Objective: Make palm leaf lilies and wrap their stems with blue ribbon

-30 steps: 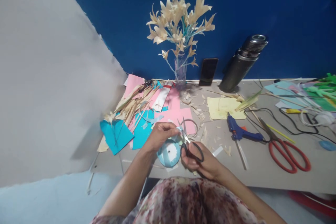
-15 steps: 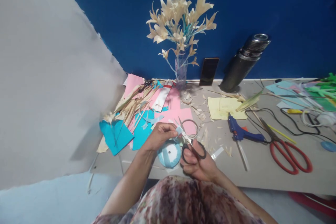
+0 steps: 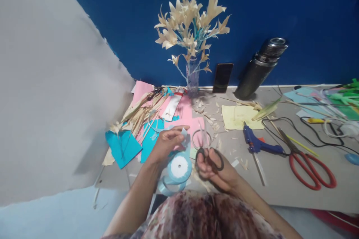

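Observation:
In my left hand [image 3: 168, 142], thumb and fingers pinch the end of a light blue ribbon [image 3: 184, 141]. Just below lies the spool of ribbon [image 3: 179, 167], with a white centre and a loose loop hanging at its lower left. My right hand [image 3: 214, 168] grips small scissors [image 3: 218, 160] by their black handles. Their blades point away from me and are smeared by motion, a little right of the ribbon and apart from it. A thin ring [image 3: 193, 139] lies on pink paper behind the blades.
Blue card [image 3: 123, 147] and dry husk strips [image 3: 140, 114] lie left. To the right are a glue gun [image 3: 252, 140] with a cord and red-handled scissors [image 3: 311, 170]. A vase of husk flowers [image 3: 193, 78], a phone [image 3: 223, 78] and a leaning flask [image 3: 259, 71] stand along the wall.
The scissors have drawn back right from the ribbon, their blades swinging upright. My left hand has shifted slightly left with the ribbon end. A loop of ribbon now shows below the spool.

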The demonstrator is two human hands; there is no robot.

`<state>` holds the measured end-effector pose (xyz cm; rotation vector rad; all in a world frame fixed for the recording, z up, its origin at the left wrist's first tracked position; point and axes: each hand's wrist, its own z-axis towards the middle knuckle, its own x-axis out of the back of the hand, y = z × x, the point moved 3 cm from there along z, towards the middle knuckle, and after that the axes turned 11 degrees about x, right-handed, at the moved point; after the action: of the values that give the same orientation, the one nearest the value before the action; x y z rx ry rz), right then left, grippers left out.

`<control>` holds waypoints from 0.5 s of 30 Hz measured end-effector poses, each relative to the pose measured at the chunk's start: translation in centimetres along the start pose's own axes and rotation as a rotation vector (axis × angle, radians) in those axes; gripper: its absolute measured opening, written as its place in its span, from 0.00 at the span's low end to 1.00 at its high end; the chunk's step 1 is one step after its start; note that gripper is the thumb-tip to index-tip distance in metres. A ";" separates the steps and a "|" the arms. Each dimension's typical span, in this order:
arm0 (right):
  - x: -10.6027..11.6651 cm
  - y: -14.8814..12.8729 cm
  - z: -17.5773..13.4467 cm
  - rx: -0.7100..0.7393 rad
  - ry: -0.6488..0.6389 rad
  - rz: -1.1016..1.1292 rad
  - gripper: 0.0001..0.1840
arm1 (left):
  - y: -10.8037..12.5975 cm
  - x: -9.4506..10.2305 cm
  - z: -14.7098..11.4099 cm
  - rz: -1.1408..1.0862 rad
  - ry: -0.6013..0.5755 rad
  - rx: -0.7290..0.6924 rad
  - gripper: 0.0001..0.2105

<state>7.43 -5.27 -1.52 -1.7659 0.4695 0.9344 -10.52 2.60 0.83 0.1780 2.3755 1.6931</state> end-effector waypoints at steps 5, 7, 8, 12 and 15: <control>0.9 -1.6 0.2 0.122 0.093 -0.071 0.28 | 3.5 2.9 0.6 0.289 0.391 -0.142 0.08; 1.1 -1.3 0.1 0.095 0.113 -0.099 0.27 | 4.2 3.8 1.6 0.350 0.440 -0.123 0.08; 1.2 -1.0 -0.1 0.073 0.123 -0.111 0.27 | 4.3 4.0 2.1 0.367 0.426 -0.117 0.08; 1.5 0.2 -0.5 0.048 0.126 -0.127 0.27 | 4.8 4.3 3.4 0.400 0.490 -0.212 0.18; 1.8 0.0 -0.8 0.103 0.129 -0.144 0.27 | 4.9 3.9 2.8 0.460 0.638 -0.299 0.07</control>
<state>8.89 -5.79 -2.81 -1.7478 0.4581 0.6867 -13.78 7.72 4.18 0.1597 2.5834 2.6281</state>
